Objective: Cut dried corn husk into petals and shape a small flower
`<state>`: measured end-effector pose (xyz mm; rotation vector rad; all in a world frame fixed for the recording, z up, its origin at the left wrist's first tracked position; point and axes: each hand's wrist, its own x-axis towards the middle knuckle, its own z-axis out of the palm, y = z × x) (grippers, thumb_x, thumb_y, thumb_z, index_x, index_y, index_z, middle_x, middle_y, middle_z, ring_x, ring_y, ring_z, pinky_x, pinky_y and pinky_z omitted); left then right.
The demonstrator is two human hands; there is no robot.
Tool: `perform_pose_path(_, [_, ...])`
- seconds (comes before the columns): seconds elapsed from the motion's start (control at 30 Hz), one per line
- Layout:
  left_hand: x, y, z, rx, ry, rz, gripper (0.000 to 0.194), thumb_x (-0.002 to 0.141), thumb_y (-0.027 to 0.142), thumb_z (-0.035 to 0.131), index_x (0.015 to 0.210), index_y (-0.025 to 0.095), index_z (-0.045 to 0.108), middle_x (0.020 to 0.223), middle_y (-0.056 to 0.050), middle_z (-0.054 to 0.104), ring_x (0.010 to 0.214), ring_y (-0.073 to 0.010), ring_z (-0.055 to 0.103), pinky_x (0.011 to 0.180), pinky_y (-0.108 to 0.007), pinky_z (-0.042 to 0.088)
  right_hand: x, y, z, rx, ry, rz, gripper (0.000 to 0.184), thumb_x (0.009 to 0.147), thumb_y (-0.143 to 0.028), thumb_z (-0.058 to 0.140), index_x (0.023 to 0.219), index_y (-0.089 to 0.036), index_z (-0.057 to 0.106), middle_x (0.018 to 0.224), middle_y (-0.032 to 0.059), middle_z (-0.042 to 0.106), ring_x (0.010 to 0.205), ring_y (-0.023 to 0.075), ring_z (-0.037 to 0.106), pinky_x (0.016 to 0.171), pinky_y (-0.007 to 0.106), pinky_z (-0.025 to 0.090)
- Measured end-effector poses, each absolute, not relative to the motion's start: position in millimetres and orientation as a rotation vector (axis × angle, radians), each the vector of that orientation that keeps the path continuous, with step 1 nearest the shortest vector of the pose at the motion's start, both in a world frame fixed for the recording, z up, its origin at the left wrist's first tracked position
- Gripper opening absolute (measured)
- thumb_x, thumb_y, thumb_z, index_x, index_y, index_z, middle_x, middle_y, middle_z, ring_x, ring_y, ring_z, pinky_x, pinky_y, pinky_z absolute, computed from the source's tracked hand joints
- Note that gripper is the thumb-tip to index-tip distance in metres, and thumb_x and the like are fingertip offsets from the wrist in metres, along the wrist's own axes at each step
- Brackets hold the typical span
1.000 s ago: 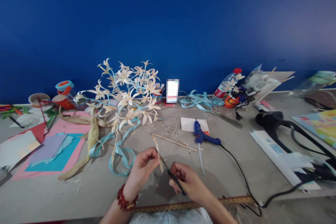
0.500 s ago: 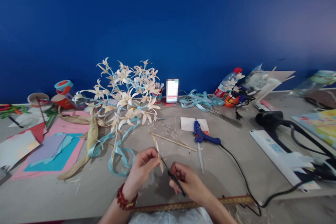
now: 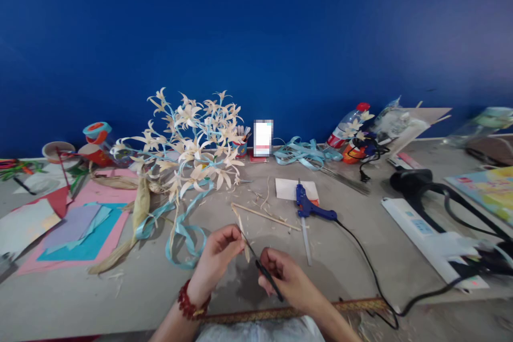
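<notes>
My left hand (image 3: 219, 250), with a red beaded bracelet at the wrist, pinches a narrow pale strip (image 3: 247, 254) that looks like dried corn husk. Dark-handled scissors (image 3: 269, 279) sit in my closed right hand (image 3: 284, 277). Their blades slant up and left, lying against the strip beside my left fingertips; whether they are parted I cannot tell. Just beyond my hands a thin pale stick (image 3: 266, 218) rests on the table among small scraps. Farther back left stands a bunch of pale husk-like flowers (image 3: 196, 144) on light-blue stems, with blue ribbon (image 3: 188, 240) trailing forward.
To the right, a blue glue gun (image 3: 310, 206) lies on white paper, its cord running to the front edge. A white power strip (image 3: 417, 235) with black cables is farther right. Coloured paper (image 3: 86, 243) and dried husks (image 3: 142, 203) cover the left. A plastic bottle (image 3: 348, 125) leans behind.
Hardly anything differs. Both hands keep nearly the same place, with the strip and the scissors still held; the view shifts only very slightly.
</notes>
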<state>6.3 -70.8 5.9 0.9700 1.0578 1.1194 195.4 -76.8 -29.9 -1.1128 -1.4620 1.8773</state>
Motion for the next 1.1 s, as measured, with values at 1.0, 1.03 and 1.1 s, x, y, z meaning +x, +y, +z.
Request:
perform_pose_path(1.0, [-2,-70,2,0.964,0.997,1.073,0.022,0.079,0.030,0.067,0.069,0.016,0.053,0.065,0.002,0.048,0.060,-0.0102,0.042,0.057,-0.021,0.034,204,-69,-34,-1.204,-1.604,1.762,0.038,0.073,-0.035,0.074,0.063,-0.022,0.040,0.048,-0.0101,0.042,0.041,0.0065,0.036,0.043,0.020,0.021])
perform_pose_path(1.03, [-4,-70,1,0.979,1.001,1.064,0.021,0.080,0.030,0.066,0.070,0.016,0.054,0.066,0.002,0.048,0.060,-0.0102,0.042,0.057,-0.021,0.034,204,-68,-33,-1.211,-1.586,1.763,0.038,0.073,-0.035,0.074,0.063,-0.022,0.040,0.048,-0.0100,0.042,0.041,0.0066,0.036,0.042,0.020,0.022])
perform_pose_path(1.1, [-6,-70,0,1.030,1.022,1.032,0.019,0.082,0.029,0.064,0.072,0.016,0.055,0.067,0.002,0.049,0.061,-0.0103,0.042,0.058,-0.021,0.034,201,-68,-30,-1.215,-1.509,1.767,0.037,0.072,-0.036,0.074,0.064,-0.022,0.041,0.049,-0.0094,0.044,0.042,0.0072,0.039,0.043,0.020,0.025])
